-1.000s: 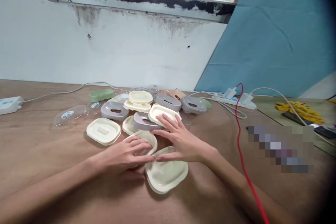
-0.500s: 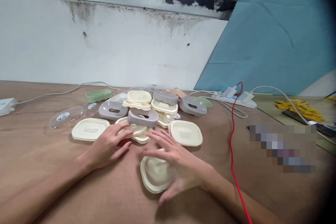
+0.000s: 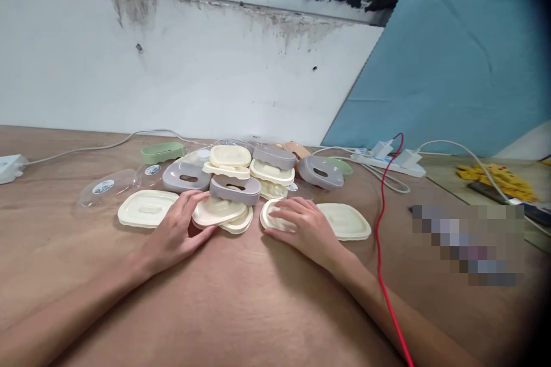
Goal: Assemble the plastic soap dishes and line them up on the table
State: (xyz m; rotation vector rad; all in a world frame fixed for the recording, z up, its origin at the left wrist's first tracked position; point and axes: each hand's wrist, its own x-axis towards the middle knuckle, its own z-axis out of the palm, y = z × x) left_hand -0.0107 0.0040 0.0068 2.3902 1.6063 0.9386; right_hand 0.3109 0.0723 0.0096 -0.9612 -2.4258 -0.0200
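Left hand [image 3: 174, 235]: grip spread flat, fingertips touching the cream lid stack [image 3: 219, 213] just right of it.
Right hand [image 3: 307, 229]: grip spread, palm down on the cream lid [image 3: 272, 218], long axis left-right on tabletop [image 3: 241, 309].

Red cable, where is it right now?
In the head view the red cable runs down the table on the right, from the power strip past the right hand to the bottom edge.
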